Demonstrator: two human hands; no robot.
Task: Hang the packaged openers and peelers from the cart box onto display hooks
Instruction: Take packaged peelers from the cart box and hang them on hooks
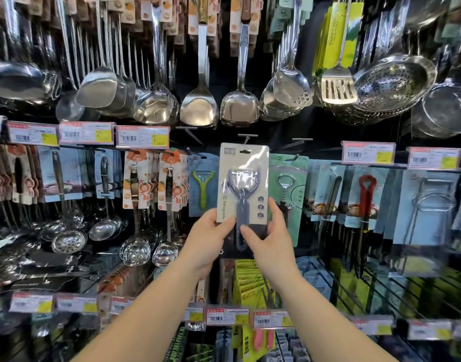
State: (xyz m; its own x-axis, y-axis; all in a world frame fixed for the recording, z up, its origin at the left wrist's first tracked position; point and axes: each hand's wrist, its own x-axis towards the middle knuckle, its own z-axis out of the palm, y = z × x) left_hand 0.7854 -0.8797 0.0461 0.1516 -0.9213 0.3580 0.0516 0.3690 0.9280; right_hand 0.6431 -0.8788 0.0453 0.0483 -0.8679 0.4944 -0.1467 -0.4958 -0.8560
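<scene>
Display wall [328, 131], dark backing, rows of hooks.
Top row: steel spatulas [199, 105], ladles [156, 105], a slotted turner [338, 88] and strainers [392, 83] at right.
Middle row: carded ladles [105, 178] at left, a green peeler [203, 186], a bottle opener [286, 184], a red opener [367, 197].
Bare hooks [247, 138] at centre.
Price tags [142, 137] on the rails.

Two bare forearms reach up from the lower edge, no sleeve, watch or ring showing, ending in the left hand [207, 237] and the right hand [269, 240] with short, unpainted nails.
</scene>
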